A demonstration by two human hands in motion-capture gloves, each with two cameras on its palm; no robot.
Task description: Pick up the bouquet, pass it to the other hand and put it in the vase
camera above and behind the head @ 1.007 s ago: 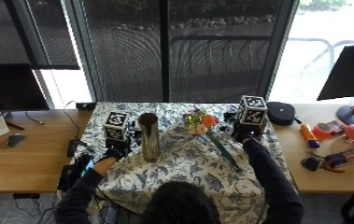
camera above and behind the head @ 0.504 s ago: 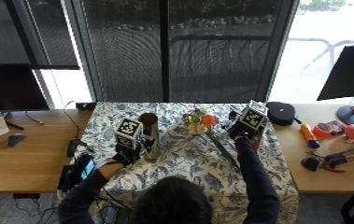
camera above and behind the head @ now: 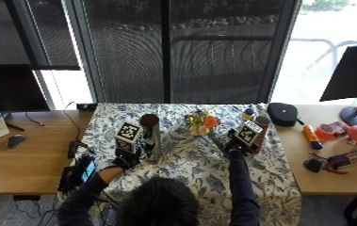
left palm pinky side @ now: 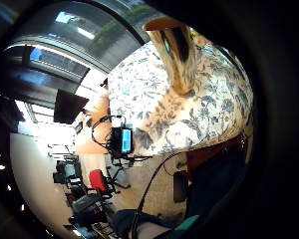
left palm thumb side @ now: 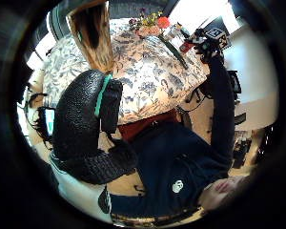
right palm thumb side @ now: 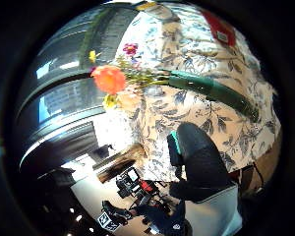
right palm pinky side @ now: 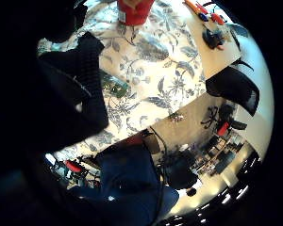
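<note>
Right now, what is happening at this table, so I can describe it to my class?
A person sits at a table covered by a floral cloth, both hands in black gloves. The left hand is beside the tall vase, which stands upright. The right hand is over the cloth near the stem end of the bouquet, which lies flat on the cloth. Neither hand holds anything, so the bouquet is not yet picked up and the vase has no flowers.
</note>
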